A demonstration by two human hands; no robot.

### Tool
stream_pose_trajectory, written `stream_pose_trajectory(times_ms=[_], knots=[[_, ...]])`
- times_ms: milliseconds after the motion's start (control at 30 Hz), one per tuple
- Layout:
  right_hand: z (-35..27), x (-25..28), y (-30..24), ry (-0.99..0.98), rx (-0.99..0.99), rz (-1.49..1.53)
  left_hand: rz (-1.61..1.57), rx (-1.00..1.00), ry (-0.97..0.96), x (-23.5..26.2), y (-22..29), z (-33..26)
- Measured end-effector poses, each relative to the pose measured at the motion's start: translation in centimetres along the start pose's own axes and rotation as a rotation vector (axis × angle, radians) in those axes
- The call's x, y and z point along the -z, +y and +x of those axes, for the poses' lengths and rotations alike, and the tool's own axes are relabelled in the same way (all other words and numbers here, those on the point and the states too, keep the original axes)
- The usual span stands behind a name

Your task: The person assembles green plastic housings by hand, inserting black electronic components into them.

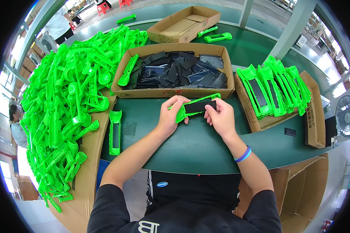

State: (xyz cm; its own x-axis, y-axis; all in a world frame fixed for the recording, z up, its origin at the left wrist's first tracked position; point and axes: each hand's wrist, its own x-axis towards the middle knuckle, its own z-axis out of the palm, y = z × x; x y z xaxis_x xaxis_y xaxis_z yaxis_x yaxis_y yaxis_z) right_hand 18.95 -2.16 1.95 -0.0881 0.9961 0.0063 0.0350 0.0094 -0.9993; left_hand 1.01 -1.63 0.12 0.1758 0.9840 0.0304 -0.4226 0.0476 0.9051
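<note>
Both hands hold one bright green plastic frame (pixel 181 112) with a black rectangular plate (pixel 199 106) set in it, above the dark green table (pixel 190 143). My left hand (pixel 171 115) grips the frame's left end, fingers curled over its top edge. My right hand (pixel 220 116) holds the right end, with the thumb pressing on the black plate. Right behind the hands stands a cardboard box (pixel 171 92) full of black plates (pixel 179 71). A second green frame (pixel 115 133) lies flat on the table to the left.
A big heap of green plastic parts (pixel 66 105) covers cardboard on the left. A cardboard tray (pixel 313 116) on the right holds several green frames (pixel 274 89) fitted with black plates. An empty box (pixel 184 24) and loose green parts lie at the back. A fan (pixel 344 115) stands far right.
</note>
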Motion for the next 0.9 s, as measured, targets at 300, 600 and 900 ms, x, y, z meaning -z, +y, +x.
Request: stream_pose_trajectory(times_ms=[300, 600, 900], knots=[[0.9, 1.8, 0.0, 0.077, 0.300, -0.418, 0.083, -0.083, -0.157, -0.6, -0.2, 0.7], [1.0, 3.9, -2.1, -0.099, 0.532, -0.555, 0.152, -0.133, -0.207, 1.3, 0.6, 0.9], [1.5, 4.0, -0.8, -0.665, 0.001, -0.427, 0.224, -0.015, -0.351, 1.5, 1.6, 1.0]])
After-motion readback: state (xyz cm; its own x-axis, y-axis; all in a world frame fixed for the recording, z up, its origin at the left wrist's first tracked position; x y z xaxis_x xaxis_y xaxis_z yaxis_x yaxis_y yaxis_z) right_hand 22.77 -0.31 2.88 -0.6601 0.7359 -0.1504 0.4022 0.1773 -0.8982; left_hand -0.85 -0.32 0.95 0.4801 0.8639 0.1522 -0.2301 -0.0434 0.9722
